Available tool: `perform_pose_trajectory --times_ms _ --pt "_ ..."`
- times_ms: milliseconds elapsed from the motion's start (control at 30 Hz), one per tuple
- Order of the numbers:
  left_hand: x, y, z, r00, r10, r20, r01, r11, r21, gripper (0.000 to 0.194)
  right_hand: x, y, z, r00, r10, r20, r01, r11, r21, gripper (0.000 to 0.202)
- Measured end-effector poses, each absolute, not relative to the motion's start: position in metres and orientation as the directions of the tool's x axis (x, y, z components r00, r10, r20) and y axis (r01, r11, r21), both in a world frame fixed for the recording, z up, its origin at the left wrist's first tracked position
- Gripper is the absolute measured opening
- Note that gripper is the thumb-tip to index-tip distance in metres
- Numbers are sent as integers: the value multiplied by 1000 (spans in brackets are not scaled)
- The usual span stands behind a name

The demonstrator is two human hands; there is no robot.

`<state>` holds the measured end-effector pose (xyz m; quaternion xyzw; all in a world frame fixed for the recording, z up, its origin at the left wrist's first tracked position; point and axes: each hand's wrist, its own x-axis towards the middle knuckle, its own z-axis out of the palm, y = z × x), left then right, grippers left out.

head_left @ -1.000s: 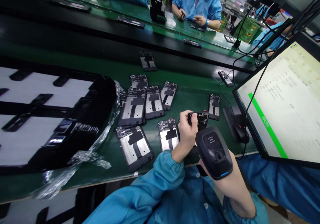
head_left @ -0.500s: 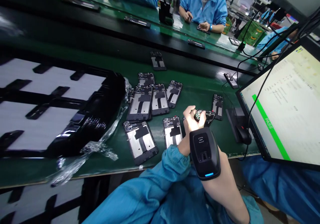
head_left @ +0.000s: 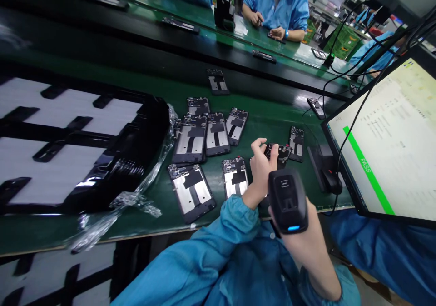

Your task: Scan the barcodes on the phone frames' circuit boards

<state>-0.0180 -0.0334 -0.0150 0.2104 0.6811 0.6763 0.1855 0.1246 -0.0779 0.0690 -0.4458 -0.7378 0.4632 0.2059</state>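
Note:
My right hand (head_left: 299,231) grips a black barcode scanner (head_left: 288,197) with a lit blue strip, its head over the table edge. Just beyond it, my left hand (head_left: 261,165) has thumb and fingers closed on an open phone body (head_left: 282,153), whose dark inner parts face up. The scanner hides the lower end of this phone body. To the left lie several open phone bodies with silver backs, among them one near the edge (head_left: 192,192) and one beside my left wrist (head_left: 235,176). Another phone body (head_left: 296,143) lies to the right.
A monitor (head_left: 388,147) showing a green PASS bar stands at right, with a mouse (head_left: 331,181) before it and cables hanging across. At left is a black compartment tray (head_left: 150,128) with crumpled clear wrap (head_left: 136,201). Across a dark conveyor (head_left: 136,37) sits a co-worker (head_left: 275,6).
The scanner has moved slightly right and up with my right hand. The small green-speckled part seen under my left thumb earlier no longer shows; the phone body's dark upper part does.

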Motion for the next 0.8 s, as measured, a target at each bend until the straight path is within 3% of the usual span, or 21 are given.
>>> perform_pose_trajectory --times_ms 100,200,300,400,500,567,633,733,800 --pt "-15 -24 -23 -719 691 -72 -85 15 996 47 146 -38 37 -245 956 -164 391 -58 -919 36" --pt "5 -19 -43 -413 910 -44 -161 -25 987 87 170 0 1 -265 909 -321 155 -289 -945 55" --pt "25 -19 -65 -195 977 85 -7 -88 996 113 187 16 -22 -292 881 -372 86 -364 -928 60" --pt "33 -17 -70 -299 951 81 193 -22 981 102 202 13 -27 -335 852 -402 73 -401 -913 58" --pt "45 -10 -56 -402 912 -86 328 232 916 81 229 8 -21 -419 808 -414 118 -404 -907 54" --pt "59 -2 -45 -426 886 -183 435 378 817 78 249 20 -25 -390 837 -384 266 -297 -917 46" --pt "69 6 -41 -391 907 -157 554 369 746 71 256 46 -43 -408 822 -397 325 -276 -905 44" --pt "53 -2 -33 -289 951 -110 674 283 683 52 240 85 -78 -531 729 -431 246 -354 -902 31" --pt "11 -32 -12 -282 958 -56 707 247 663 38 227 99 -94 -595 723 -351 209 -282 -936 24"
